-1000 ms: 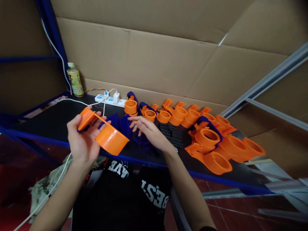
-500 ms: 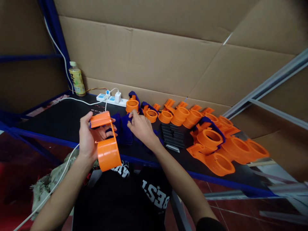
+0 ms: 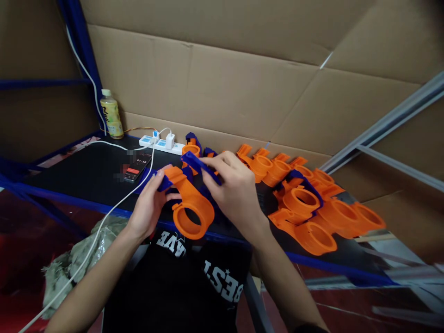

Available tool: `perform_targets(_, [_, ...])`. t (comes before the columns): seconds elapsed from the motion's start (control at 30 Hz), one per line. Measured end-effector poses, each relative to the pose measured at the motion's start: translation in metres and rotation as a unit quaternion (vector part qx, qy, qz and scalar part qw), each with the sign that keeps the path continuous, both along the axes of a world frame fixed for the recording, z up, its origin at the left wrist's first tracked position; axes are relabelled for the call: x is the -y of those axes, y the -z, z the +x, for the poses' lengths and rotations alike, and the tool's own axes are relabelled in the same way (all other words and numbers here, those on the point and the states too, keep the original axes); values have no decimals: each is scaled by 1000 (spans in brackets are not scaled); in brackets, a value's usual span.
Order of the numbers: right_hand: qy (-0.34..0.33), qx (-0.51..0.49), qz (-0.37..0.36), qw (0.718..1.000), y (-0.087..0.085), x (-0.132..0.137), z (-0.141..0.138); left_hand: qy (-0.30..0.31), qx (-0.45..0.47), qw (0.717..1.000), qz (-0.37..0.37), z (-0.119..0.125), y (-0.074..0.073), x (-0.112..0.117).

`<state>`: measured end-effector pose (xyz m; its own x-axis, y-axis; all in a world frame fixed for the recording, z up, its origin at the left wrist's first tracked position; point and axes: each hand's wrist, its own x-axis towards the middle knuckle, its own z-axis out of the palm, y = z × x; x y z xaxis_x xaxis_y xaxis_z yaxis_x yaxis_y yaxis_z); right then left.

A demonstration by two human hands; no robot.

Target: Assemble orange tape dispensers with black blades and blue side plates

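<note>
My left hand (image 3: 147,210) is closed on an orange plastic tape dispenser body (image 3: 204,206), whose round ring points down to the right. A small blue part (image 3: 164,182) sits at its upper end beside my left thumb. Between the thumb and fingers of my right hand (image 3: 239,192) is a long blue plastic piece (image 3: 194,162), tilted just above the orange body. A gap shows between the two parts. My right hand hides some of the table behind it.
Several orange dispenser bodies (image 3: 305,198), some with blue parts, cover the table's right side. A phone (image 3: 138,169) lies at left near a white power strip (image 3: 178,148). A drink bottle (image 3: 113,118) stands in the back corner. A white cable (image 3: 114,206) crosses the front edge.
My right hand has lifted a blue piece off the table and brought it over the dispenser body. My left hand has turned the body and moved it right, uncovering the phone.
</note>
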<state>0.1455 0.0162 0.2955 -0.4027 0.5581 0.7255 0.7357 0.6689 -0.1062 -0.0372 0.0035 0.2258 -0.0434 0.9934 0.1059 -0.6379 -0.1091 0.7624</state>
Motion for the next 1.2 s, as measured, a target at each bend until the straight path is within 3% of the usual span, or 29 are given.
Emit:
perform_targets(0.13, [4, 90, 66, 994, 3, 38, 7, -9, -30, 999, 20, 11, 6, 7])
perform_targets(0.23, [24, 152, 88, 984, 8, 52, 11, -9, -51, 998, 18, 16, 8, 11])
perform_targets(0.63, [61, 184, 62, 979, 5, 60, 28, -36, -113, 992, 41, 23, 12, 24])
perform_targets(0.8, [69, 107, 104, 986, 1, 63, 35, -53, -107, 992, 28, 25, 12, 24])
perform_targets(0.93, [27, 175, 98, 979, 2, 67, 31, -40, -99, 994, 16, 27, 8, 24])
perform_targets(1.2, [33, 209, 58, 976, 4, 69, 28, -22, -123, 992, 25, 27, 9, 27])
